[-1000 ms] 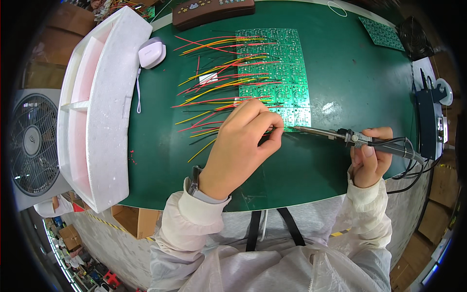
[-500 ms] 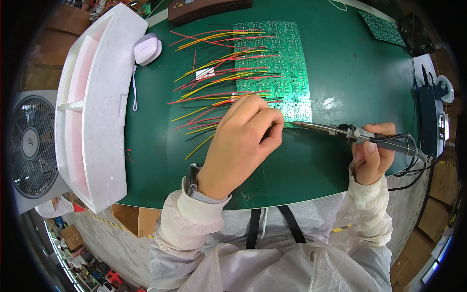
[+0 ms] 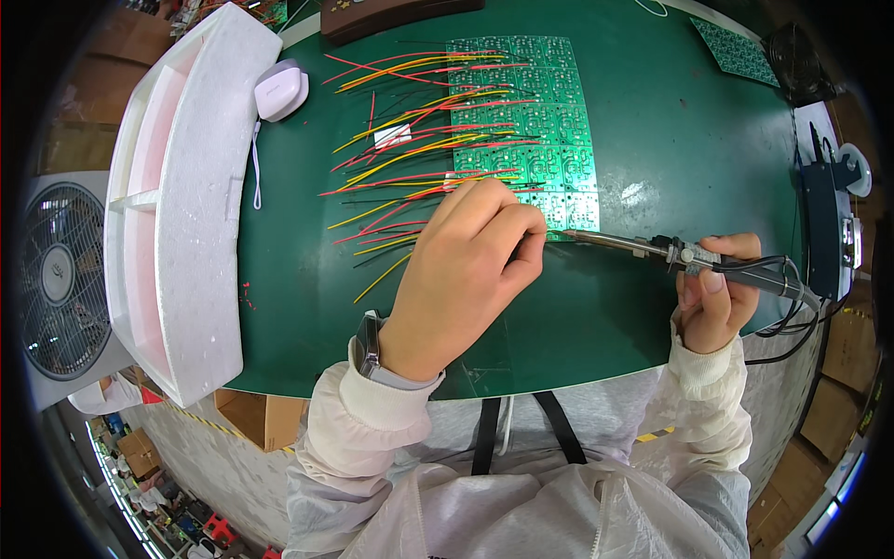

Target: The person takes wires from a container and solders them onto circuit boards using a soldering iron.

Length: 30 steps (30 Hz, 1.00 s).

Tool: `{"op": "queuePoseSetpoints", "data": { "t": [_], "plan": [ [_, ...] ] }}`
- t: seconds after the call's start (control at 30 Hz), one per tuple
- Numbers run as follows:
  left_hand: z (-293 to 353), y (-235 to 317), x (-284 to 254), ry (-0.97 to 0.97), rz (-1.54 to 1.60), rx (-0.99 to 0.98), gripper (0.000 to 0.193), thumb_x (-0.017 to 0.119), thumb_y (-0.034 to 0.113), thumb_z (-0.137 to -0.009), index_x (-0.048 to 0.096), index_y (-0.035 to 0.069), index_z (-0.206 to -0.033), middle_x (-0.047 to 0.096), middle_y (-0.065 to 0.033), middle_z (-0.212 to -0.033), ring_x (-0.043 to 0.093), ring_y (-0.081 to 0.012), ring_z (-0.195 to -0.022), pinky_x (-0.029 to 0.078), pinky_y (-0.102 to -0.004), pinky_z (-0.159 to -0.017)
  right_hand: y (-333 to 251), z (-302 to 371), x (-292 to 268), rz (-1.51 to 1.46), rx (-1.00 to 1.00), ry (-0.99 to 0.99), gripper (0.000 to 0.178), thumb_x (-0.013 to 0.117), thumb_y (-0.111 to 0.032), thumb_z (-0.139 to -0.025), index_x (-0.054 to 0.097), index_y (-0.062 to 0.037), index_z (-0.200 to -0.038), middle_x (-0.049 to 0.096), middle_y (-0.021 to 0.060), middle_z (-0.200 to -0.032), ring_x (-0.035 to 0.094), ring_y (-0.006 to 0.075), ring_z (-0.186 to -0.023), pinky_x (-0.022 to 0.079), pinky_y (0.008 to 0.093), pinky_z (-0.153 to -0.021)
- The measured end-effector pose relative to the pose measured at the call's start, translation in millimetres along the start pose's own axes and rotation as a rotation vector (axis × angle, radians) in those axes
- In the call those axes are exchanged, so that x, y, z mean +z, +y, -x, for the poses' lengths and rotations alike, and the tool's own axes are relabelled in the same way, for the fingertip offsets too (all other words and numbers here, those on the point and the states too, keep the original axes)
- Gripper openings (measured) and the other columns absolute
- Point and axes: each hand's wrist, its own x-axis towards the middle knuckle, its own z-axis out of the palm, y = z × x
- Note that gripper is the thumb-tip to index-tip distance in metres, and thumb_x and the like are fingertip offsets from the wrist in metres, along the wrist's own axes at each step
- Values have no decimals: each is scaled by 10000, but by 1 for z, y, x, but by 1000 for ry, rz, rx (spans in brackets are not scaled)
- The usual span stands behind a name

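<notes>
My left hand [image 3: 470,256] is closed in a pinch at the near edge of a green circuit board panel [image 3: 563,121]. A thin wire seems to be in its fingertips, mostly hidden by the fingers. From the right, my right hand [image 3: 717,293] grips a soldering iron [image 3: 670,250] by its dark handle. The iron's tip touches or hovers just over the panel's near edge, close to the left fingertips; which one I cannot tell. Red, yellow and black wires [image 3: 410,140] lie in rows across the panel's left side, some running under my left hand.
A white foam tray [image 3: 200,205] with compartments stands at the left, beside a pale lilac case [image 3: 281,91]. At the back lie a brown case [image 3: 400,17] and another green panel [image 3: 736,51]. A dark blue box-shaped device [image 3: 819,228] and cables sit at the right edge.
The iron's tip has shifted very slightly to the right along the panel's near edge. Both hands hold almost the same pose; the whole view has moved a little.
</notes>
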Motion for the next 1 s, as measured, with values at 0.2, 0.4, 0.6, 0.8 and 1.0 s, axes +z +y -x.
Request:
{"op": "queuePoseSetpoints", "data": {
  "t": [0.2,0.4,0.6,0.8,1.0],
  "plan": [
    [-1,0,0,14,-41,36,137,597,-57,-592,529,20,-683,462,-52,-680,475,-174,-622,415,-256,-527,3,2,0,18,-39,15,238,552,-123,-758,432,14,-911,431,17,-599,369,50,-425,292,172,-397],
    [-1,-2,-1,25,-61,67,147,599,-56,-591,525,28,-686,472,-49,-678,469,-185,-632,404,-266,-540,6,4,-4,113,-108,9,212,572,-111,-740,474,34,-861,430,35,-681,408,88,-517,321,211,-485],
    [0,-3,4,27,22,34,151,599,-57,-597,523,30,-695,470,-49,-685,471,-187,-648,403,-268,-541,9,0,-3,204,-228,7,200,576,-110,-730,500,55,-815,416,53,-746,433,134,-589,341,249,-541],
    [-1,-5,5,44,-35,95,158,604,-51,-592,520,36,-693,468,-44,-680,468,-187,-647,386,-273,-557,8,-2,-1,229,-286,-28,217,565,-118,-727,466,46,-829,448,74,-719,428,132,-580,344,243,-537],
    [1,-5,6,57,-35,81,168,606,-49,-579,514,39,-688,458,-39,-665,458,-179,-633,378,-268,-549,8,-4,1,237,-335,-67,237,557,-122,-721,431,38,-843,473,93,-681,420,125,-561,343,233,-522]
  ]
}}
